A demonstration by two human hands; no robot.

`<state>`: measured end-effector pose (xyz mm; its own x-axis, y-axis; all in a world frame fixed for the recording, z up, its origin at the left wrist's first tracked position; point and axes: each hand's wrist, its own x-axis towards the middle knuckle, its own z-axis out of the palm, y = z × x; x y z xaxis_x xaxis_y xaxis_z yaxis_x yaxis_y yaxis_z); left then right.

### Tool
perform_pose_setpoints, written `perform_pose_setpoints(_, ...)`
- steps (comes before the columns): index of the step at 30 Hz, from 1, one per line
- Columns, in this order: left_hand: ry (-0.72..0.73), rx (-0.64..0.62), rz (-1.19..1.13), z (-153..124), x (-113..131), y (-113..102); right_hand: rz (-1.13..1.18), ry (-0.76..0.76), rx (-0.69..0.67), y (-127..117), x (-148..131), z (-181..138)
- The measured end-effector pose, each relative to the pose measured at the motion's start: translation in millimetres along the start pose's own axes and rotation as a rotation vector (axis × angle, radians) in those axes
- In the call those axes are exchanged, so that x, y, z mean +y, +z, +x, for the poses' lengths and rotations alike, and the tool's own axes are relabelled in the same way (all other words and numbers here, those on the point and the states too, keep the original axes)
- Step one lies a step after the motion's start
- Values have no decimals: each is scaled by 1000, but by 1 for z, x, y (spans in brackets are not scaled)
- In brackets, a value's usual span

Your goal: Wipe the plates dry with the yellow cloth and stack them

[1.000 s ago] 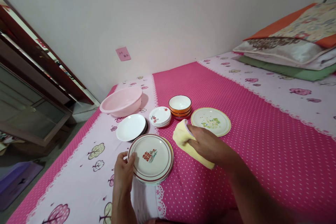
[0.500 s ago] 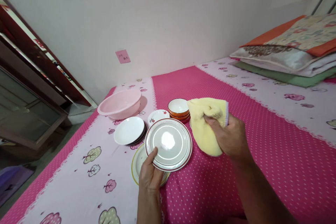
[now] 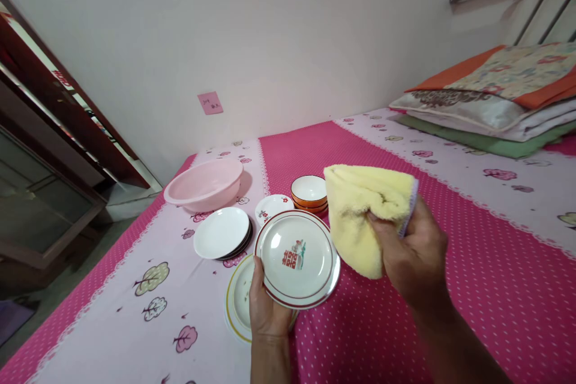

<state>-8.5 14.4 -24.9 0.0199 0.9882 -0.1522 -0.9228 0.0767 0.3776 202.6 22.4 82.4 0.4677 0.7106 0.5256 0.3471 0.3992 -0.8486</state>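
Note:
My left hand (image 3: 269, 306) grips the lower left rim of a white plate (image 3: 315, 279) with a dark red edge and a red and green print in its middle. The plate is held up, face tilted toward me. A folded yellow cloth (image 3: 351, 222) is pinched in my right hand (image 3: 411, 252), just right of the plate and apart from it. Under and behind my left hand lies a yellow-rimmed plate (image 3: 231, 303), partly covered. Close behind the held plate are a small flowered plate (image 3: 272, 204) and stacked orange bowls (image 3: 309, 189).
A stack of white plates with dark undersides (image 3: 220, 234) stands to the left, in front of a pink basin (image 3: 204, 186). Folded bedding (image 3: 490, 102) is piled at the back right on the pink bedspread (image 3: 486, 288). A pink note (image 3: 210, 103) is stuck to the wall.
The held plate has tilted, so its glare is gone and the print shows. My right hand and the cloth have moved right, away from the plate. The view has shifted slightly.

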Motion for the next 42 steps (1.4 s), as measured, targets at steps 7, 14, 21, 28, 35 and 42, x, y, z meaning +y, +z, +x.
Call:
perform_pose_setpoints(7,-17,-43,-81,5,0,9,-275,-528,70,-2,-5,0)
perform_pose_setpoints(14,-24,-40,-44,6,0,9,-356,-756,-64,13,-16,22)
perform_pose_setpoints(21,-50,-127,-37,9,-4,5,-321,-467,-925,35,10,-17)
perform_pose_setpoints(28,-81,-94,-74,7,4,0,-246,-408,-1181,28,14,-39)
perform_pose_setpoints(35,-160,-120,-112,-4,11,2,-205,-547,-1248,42,11,-57)
perform_pose_setpoints(42,-58,9,-178,-1,4,8,-322,-759,-1067,70,39,-68)
